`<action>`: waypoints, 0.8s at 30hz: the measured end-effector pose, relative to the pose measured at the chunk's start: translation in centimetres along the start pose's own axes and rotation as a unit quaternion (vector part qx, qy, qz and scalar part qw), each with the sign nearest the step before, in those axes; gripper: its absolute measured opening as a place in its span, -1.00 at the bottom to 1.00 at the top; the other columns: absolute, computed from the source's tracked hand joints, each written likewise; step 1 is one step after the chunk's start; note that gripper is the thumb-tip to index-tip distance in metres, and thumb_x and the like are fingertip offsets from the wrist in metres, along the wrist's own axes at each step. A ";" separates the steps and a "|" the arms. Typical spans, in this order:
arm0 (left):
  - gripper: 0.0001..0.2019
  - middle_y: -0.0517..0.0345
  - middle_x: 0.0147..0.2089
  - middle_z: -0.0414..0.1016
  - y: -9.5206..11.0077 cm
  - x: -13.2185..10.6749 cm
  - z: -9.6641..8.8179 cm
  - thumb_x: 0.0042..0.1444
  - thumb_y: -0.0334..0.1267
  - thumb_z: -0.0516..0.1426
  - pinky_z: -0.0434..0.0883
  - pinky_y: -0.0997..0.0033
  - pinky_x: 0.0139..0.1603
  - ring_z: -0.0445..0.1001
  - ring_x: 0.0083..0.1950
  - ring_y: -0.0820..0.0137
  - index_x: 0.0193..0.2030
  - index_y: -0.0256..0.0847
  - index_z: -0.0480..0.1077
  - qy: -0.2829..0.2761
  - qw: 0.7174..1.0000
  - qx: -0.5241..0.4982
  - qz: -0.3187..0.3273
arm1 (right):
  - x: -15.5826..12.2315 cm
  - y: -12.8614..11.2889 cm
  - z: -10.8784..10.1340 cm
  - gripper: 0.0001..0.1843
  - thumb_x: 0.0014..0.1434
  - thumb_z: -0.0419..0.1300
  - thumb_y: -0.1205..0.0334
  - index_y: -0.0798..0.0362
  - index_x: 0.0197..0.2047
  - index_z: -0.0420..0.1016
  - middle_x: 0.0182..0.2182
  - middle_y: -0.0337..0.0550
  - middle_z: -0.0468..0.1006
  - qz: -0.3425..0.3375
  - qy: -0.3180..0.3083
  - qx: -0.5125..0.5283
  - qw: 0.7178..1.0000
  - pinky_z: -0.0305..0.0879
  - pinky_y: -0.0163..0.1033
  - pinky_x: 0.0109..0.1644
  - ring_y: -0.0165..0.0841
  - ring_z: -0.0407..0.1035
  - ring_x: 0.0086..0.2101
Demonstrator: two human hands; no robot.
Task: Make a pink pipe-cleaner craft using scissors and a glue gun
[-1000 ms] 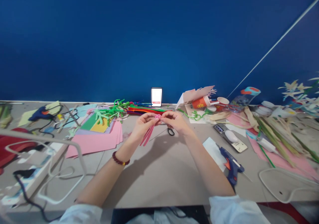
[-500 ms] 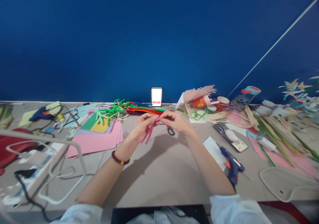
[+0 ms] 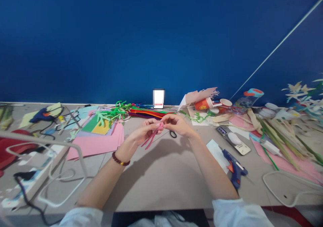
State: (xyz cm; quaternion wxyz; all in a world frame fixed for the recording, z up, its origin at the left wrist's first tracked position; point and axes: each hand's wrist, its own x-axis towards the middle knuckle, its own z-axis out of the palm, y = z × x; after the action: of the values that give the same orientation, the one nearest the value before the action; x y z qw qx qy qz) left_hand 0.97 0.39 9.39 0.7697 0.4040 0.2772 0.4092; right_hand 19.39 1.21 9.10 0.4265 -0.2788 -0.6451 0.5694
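Observation:
Pink pipe cleaners [image 3: 151,140], bunched or curled at one end, are pinched between my two hands above the middle of the table. My left hand [image 3: 145,130], with a beaded bracelet on its wrist, closes on them from the left, and two loose ends hang down toward me. At the curled end, the thumb and forefinger of my right hand [image 3: 176,124] pinch the pink piece. Just behind my hands lies a bundle of coloured pipe cleaners [image 3: 143,112]. A black scissor handle [image 3: 173,134] shows under my right hand; the rest is hidden.
Pink paper sheets [image 3: 97,144] and green pipe-cleaner shapes [image 3: 118,109] lie left. A lit phone [image 3: 158,98] stands against the blue wall. To the right are a blue glue gun [image 3: 236,169], another phone [image 3: 242,147] and a red paper cup [image 3: 204,103]. A power strip [image 3: 37,173] with cables lies far left.
My hands have tilted and come slightly lower and nearer. The curled end of the pink pipe cleaners now shows between my fingers, and the loose ends have swung a little left.

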 end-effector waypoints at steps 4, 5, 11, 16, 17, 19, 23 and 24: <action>-0.79 0.17 -0.56 0.46 -0.1 0.0 -0.3 -0.19 -0.29 0.35 0.34 0.60 -0.49 0.42 -0.54 0.54 -0.52 -0.33 0.41 -0.024 1.000 -0.008 -0.003 | -0.1 -0.1 0.1 -0.73 -0.01 0.33 0.13 0.03 -0.21 0.53 -0.49 -0.29 0.37 -0.009 -0.006 -0.022 1.000 0.16 -0.34 -0.39 -0.49 0.23 -0.47; -0.78 0.17 -0.56 0.46 -0.1 0.1 -0.4 -0.19 -0.27 0.36 0.34 0.61 -0.49 0.42 -0.55 0.55 -0.51 -0.33 0.42 -0.027 1.000 -0.009 -0.001 | -0.1 -0.2 0.2 -0.72 0.00 0.32 0.12 0.02 -0.19 0.54 -0.47 -0.28 0.38 -0.014 -0.011 -0.033 0.999 0.18 -0.33 -0.37 -0.48 0.23 -0.45; -0.75 0.17 -0.53 0.46 -0.6 0.2 -1.1 -0.21 -0.22 0.36 0.36 0.59 -0.47 0.41 -0.55 0.55 -0.46 -0.33 0.45 -0.036 0.999 0.011 -0.010 | -0.2 -0.8 0.2 -0.67 0.07 0.26 0.08 -0.01 -0.09 0.54 -0.39 -0.22 0.40 -0.026 -0.060 -0.090 0.994 0.21 -0.33 -0.35 -0.46 0.24 -0.42; -0.70 0.17 -0.51 0.46 -0.7 0.4 -0.8 -0.20 -0.16 0.36 0.36 0.60 -0.47 0.40 -0.55 0.57 -0.43 -0.32 0.42 -0.015 0.999 0.030 0.001 | -0.2 -0.9 0.1 -0.69 0.06 0.25 0.04 0.05 -0.18 0.55 -0.39 -0.19 0.44 -0.002 -0.038 -0.102 0.994 0.19 -0.34 -0.41 -0.47 0.25 -0.46; -0.69 0.17 -0.51 0.46 -0.7 0.4 -0.8 -0.21 -0.14 0.36 0.36 0.60 -0.48 0.40 -0.56 0.57 -0.43 -0.31 0.41 -0.010 0.999 0.037 0.003 | -0.2 -0.9 0.1 -0.68 0.06 0.25 0.03 0.06 -0.19 0.54 -0.41 -0.19 0.44 0.003 -0.036 -0.096 0.995 0.19 -0.34 -0.42 -0.46 0.25 -0.46; -0.65 0.16 -0.54 0.46 -0.7 0.5 -0.7 -0.21 -0.07 0.35 0.36 0.59 -0.50 0.40 -0.57 0.55 -0.44 -0.30 0.40 0.001 0.998 0.062 0.004 | -0.2 -0.7 0.1 -0.67 0.06 0.25 0.03 0.08 -0.18 0.52 -0.46 -0.22 0.43 0.015 -0.033 -0.083 0.996 0.19 -0.35 -0.44 -0.47 0.26 -0.49; -0.60 0.12 -0.58 0.45 -0.5 0.5 -0.4 -0.13 0.09 0.25 0.36 0.53 -0.52 0.40 -0.59 0.50 -0.48 -0.30 0.43 0.034 0.988 0.153 0.011 | -0.1 -0.4 0.3 -0.68 0.07 0.23 0.06 0.07 -0.16 0.49 -0.47 -0.25 0.42 0.034 -0.001 -0.083 0.996 0.19 -0.36 -0.46 -0.50 0.24 -0.52; -0.59 0.11 -0.57 0.45 -0.4 0.4 -0.4 -0.10 0.10 0.22 0.37 0.51 -0.51 0.40 -0.58 0.49 -0.47 -0.30 0.44 0.040 0.985 0.169 0.020 | -0.1 -0.3 0.3 -0.68 0.07 0.22 0.06 0.07 -0.16 0.48 -0.45 -0.24 0.43 0.034 0.011 -0.083 0.996 0.19 -0.37 -0.46 -0.50 0.24 -0.53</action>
State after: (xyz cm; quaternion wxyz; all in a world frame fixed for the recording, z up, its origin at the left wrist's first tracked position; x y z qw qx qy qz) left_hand 1.04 0.75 8.87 0.6699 0.5173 0.3650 0.3877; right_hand 19.19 0.93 9.34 0.3892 -0.3410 -0.6756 0.5251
